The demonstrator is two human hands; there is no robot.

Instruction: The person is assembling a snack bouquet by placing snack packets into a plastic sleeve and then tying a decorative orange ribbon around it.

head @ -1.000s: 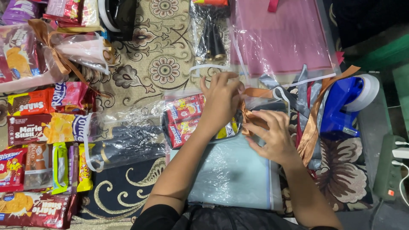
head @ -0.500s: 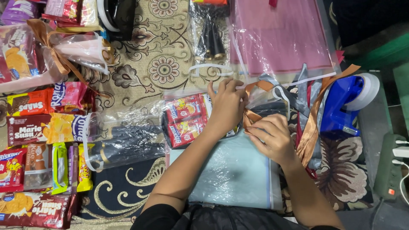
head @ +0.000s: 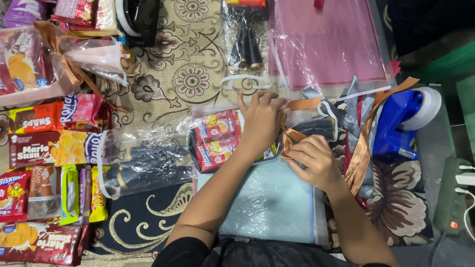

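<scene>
Ribbon [head: 296, 134] | copper, pinched between 2 hands | left [head: 262, 123] | right [head: 316, 160]

Blue tape dispenser [head: 403, 118], pink fabric packet [head: 326, 44], patterned carpet [head: 188, 74]

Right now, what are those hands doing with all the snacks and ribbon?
A person is tying a copper-brown ribbon around a clear bag of red biscuit packs on a patterned carpet. The left hand presses on the bag while the right hand pinches the ribbon. More snack packets lie on the left, and a blue tape dispenser sits on the right.
</scene>
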